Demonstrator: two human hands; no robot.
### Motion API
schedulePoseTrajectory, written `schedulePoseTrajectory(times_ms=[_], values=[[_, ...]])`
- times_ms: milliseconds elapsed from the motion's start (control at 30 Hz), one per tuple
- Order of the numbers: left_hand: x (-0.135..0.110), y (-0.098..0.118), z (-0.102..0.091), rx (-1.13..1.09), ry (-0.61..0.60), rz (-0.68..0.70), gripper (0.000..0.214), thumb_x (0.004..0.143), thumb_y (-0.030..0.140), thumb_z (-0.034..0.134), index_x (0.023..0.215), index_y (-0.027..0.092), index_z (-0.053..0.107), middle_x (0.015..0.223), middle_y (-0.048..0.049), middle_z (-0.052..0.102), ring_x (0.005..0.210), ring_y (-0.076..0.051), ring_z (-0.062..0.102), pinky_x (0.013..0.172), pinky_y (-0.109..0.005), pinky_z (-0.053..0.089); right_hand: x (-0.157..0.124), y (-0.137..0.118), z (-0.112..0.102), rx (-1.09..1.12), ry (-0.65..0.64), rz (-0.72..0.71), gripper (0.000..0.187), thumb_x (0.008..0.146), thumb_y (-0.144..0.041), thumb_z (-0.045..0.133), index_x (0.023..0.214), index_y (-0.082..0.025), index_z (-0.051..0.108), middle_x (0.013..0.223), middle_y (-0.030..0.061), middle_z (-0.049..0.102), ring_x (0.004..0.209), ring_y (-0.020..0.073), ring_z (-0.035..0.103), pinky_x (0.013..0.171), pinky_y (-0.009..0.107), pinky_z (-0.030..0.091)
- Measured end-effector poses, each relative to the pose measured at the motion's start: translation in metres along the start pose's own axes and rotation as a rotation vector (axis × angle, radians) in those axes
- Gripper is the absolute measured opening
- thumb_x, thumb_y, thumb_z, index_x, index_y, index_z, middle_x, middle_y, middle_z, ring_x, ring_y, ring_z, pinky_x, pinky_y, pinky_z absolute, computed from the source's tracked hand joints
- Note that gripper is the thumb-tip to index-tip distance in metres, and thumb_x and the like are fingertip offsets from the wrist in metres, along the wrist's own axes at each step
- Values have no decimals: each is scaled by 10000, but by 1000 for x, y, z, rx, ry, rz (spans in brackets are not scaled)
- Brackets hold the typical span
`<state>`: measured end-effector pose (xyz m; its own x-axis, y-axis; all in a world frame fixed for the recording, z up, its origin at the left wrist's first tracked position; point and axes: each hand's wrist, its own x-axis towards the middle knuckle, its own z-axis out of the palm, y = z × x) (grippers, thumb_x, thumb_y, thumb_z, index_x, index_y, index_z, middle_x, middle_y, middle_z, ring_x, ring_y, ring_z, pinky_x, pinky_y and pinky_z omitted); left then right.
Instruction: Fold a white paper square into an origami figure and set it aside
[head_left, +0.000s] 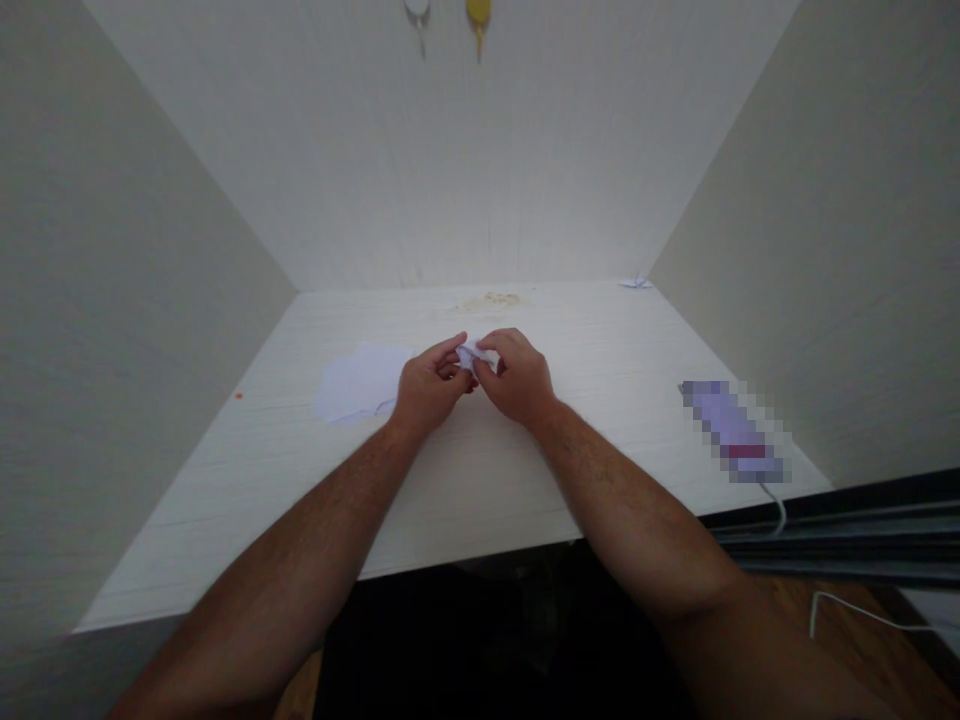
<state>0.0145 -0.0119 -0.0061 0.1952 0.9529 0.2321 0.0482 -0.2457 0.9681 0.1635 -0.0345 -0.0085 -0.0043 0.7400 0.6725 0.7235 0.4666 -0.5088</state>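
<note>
A small folded piece of white paper (470, 353) is held between both hands above the middle of the white tabletop (480, 470). My left hand (435, 382) pinches its left side, thumb and fingers pressed on it. On the other side my right hand (519, 375) grips the paper with thumb and forefinger. Fingers cover much of the paper, so its full shape is hidden. Beside my left hand lie several loose white paper sheets (360, 382), partly behind the wrist.
A folded paper piece (636, 283) rests in the back right corner. At the right lies a pixelated purplish object (731, 430) with a white cable (780, 510). Brownish marks (499, 299) show near the back wall. An orange speck (239, 396) is at left. Two hooks (478, 15) hang above.
</note>
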Motion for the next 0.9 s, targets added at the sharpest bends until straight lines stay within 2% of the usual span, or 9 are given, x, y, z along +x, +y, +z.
schedulePoseTrajectory(times_ms=[133, 267, 567, 733, 900], values=[[-1, -4, 1, 17, -61, 35, 624, 672, 143, 689, 1290, 108, 611, 974, -104, 750, 601, -111, 669, 569, -248, 581, 2, 2, -2, -77, -5, 58, 73, 855, -217, 588, 892, -194, 646, 954, 65, 657, 854, 169, 587, 737, 288, 473], [-2, -7, 0, 63, -89, 81, 569, 710, 171, 682, 1275, 136, 625, 996, -108, 751, 619, -118, 681, 579, -256, 587, 2, 3, -1, -83, -17, 88, 138, 905, -252, 546, 816, -199, 638, 855, 59, 663, 847, 176, 586, 784, 305, 453], [1, -7, -6, 216, -94, 153, 555, 698, 140, 638, 1253, 161, 640, 954, -72, 743, 619, -108, 668, 604, -245, 568, 3, 4, -1, -73, 38, 68, 151, 882, -253, 561, 765, -198, 640, 758, 26, 643, 717, 147, 548, 687, 282, 411], [4, -9, -9, 284, -38, 159, 528, 693, 119, 592, 1214, 163, 670, 892, -54, 720, 606, -104, 636, 599, -246, 535, 4, 3, -1, 12, 27, 148, 141, 850, -248, 577, 749, -190, 656, 680, 0, 620, 632, 130, 526, 632, 275, 395], [6, -12, -11, 322, -37, 167, 532, 670, 89, 561, 1176, 184, 696, 885, -51, 720, 634, -116, 621, 610, -253, 518, 6, 4, -1, 182, 41, 266, 120, 775, -203, 576, 779, -197, 696, 617, -30, 611, 551, 115, 501, 586, 257, 407]])
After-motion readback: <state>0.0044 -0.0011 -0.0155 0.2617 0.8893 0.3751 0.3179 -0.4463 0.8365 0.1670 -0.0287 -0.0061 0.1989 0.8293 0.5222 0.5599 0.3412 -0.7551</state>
